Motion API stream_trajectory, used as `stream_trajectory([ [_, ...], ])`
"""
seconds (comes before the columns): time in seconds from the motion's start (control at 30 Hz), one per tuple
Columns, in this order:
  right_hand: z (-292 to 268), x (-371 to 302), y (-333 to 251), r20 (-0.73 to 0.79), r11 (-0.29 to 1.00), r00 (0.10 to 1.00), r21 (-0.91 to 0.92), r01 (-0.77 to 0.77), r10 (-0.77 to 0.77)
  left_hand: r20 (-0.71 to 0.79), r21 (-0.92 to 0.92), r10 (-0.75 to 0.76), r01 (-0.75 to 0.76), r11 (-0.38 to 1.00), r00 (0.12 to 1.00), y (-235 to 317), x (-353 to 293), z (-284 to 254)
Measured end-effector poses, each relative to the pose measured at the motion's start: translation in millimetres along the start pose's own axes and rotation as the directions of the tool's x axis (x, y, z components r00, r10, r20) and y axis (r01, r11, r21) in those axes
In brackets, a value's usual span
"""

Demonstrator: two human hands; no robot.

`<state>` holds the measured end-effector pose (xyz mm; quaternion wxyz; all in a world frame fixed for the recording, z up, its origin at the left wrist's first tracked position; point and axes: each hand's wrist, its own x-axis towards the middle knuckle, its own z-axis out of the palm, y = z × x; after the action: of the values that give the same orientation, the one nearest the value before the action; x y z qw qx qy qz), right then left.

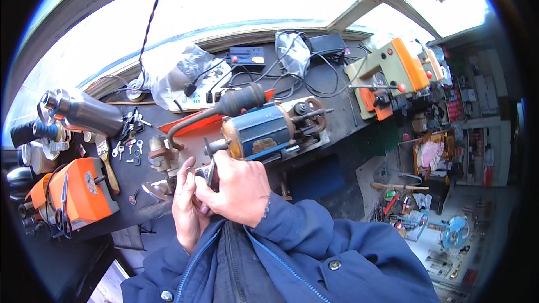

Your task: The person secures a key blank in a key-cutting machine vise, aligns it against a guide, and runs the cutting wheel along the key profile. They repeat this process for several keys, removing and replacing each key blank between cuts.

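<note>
My two hands meet close to my chest, at the front edge of the workbench. My right hand (238,188) is closed, with a thin dark flat metal piece (211,172) showing at its fingertips. Facing it, my left hand (187,205) has its fingers pressed together; whatever they hold is hidden. Just beyond the hands stands a key-cutting machine with a worn blue motor (259,129). Its shaft end (216,146) lies very near my right knuckles. To the left of my fingers is the machine's metal clamp (163,157).
Loose keys (135,147) and a brush (108,164) lie left, near an orange machine (84,193) with scissors (63,207) and a steel flask (84,112). Behind are cables, a power strip (210,96) and a black box (247,56). A beige-orange machine (387,73) stands right.
</note>
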<state>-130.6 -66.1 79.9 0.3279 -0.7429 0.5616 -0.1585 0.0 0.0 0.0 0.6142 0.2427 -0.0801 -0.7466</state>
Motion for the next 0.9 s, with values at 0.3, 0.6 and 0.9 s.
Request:
stream_trajectory([
  [0.3,-33,13,12,0.218,0.929,0.921,-0.112,0.352,-0.322,-0.346,0.022,-0.049,0.06,0.998,0.937,-4,5,17],
  [0.6,-12,11,-11,0.014,0.996,0.997,-0.047,0.07,-0.07,-0.446,0.053,0.084,-0.068,0.996,0.891,-10,2,17],
  [0.9,-5,-28,7,-0.009,0.883,0.999,0.468,-0.033,0.042,-0.397,0.644,0.27,0.057,0.763,0.877,33,-91,-43],
])
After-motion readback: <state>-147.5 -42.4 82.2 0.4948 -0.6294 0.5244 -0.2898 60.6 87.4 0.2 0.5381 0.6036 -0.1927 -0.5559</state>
